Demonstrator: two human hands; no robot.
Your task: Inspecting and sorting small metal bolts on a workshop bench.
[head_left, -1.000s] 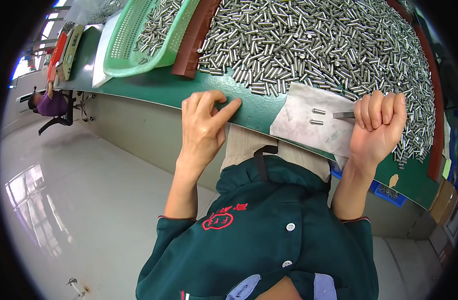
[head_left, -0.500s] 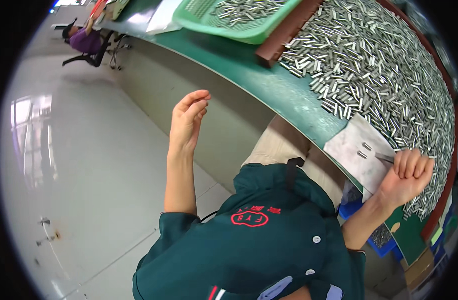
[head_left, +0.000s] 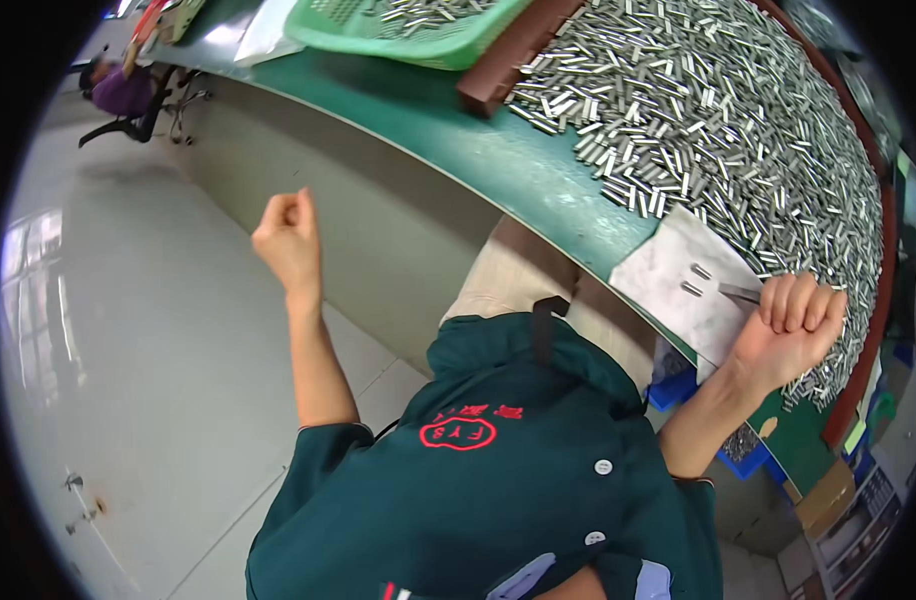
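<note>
My right hand [head_left: 790, 325] rests palm-up at the edge of a grayish-white cloth [head_left: 683, 250], its fingers curled round what looks like metal tweezers [head_left: 740, 292]. Only the tool's flat grey end shows, pointing left over the cloth. Beside that end lie two small metal pins [head_left: 696, 280], apart from each other. Off the table's near edge, my left hand [head_left: 290, 245] is raised in the air with fingers closed; anything in them is hidden or too small to name. Beyond the cloth spreads a large heap of short silvery metal pins [head_left: 708, 120].
Brown strips [head_left: 503, 70] border the heap on the green tabletop [head_left: 418, 125]. A light green basket [head_left: 378, 45] with more pins stands at the back left. Blue bins [head_left: 743, 452] sit below the table at right. Far left, a person in purple [head_left: 126, 90] sits on a chair.
My left hand has swung left, away from the table, and its fingers have curled closed. My right hand keeps its hold over the cloth. The whole view has shifted slightly.
</note>
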